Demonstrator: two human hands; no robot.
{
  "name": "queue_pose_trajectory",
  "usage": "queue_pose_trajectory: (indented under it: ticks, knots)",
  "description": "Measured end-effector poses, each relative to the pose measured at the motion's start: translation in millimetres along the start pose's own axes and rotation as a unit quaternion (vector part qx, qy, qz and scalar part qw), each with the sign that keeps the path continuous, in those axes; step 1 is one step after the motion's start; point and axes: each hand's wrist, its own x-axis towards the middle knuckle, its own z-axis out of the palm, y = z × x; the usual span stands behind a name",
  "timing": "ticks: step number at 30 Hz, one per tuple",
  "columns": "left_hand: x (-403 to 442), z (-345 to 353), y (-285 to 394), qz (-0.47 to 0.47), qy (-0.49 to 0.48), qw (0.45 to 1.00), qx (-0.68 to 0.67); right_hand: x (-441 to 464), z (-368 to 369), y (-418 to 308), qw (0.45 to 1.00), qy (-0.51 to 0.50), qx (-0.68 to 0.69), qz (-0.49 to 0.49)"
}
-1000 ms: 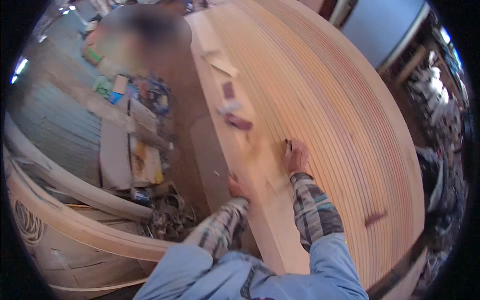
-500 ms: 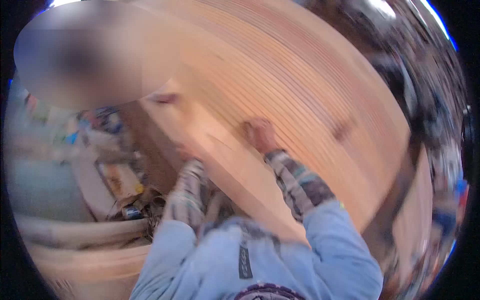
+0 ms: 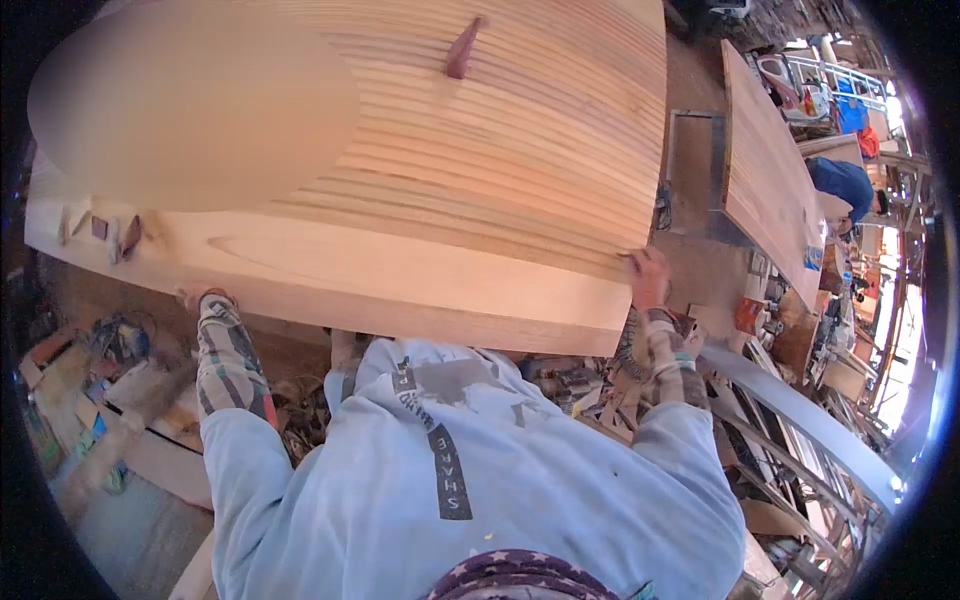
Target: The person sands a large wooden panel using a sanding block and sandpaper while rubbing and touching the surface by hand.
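Observation:
A large, pale wooden panel (image 3: 420,255) with a ribbed grain lies in front of me, its thick near edge facing my body. My left hand (image 3: 195,298) is at that near edge toward the left, its fingers partly hidden against the wood. At the right end, near the corner, my right hand (image 3: 650,278) grips the panel's side with the fingertips over the top. A dark reddish folded piece (image 3: 462,50), perhaps sandpaper, rests on the far surface. Several small dark and pale pieces (image 3: 128,238) lie near the left front edge.
Another wooden panel (image 3: 765,165) stands to the right, with a bent-over person in dark blue (image 3: 845,188) beyond it. Lumber strips (image 3: 800,400) and scraps crowd the lower right. Boards and clutter (image 3: 120,420) cover the floor at left. A blurred patch hides the upper left.
The view has turned and sharpened. My right hand has gone from the panel's top surface to its right end; my hands are now farther apart. My left hand stays at the near edge.

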Motion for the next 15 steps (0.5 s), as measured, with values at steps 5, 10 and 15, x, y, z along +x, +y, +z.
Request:
queue_pose_trajectory:
  ticks: [5,10,15]
  knots:
    - [15.2,-11.7,-1.7,-0.026,0.023,0.999,-0.038,58.2,58.1,-171.9,0.98,0.003,0.105,-0.17]
    - [25.1,-5.6,-5.8,-0.083,0.043,0.991,-0.095,117.9,97.7,-370.4,0.932,-0.031,0.165,-0.322]
    - [-6.4,-7.8,24.6,-0.034,0.1,0.991,0.083,184.1,154.1,-606.6,0.858,0.023,0.258,-0.443]
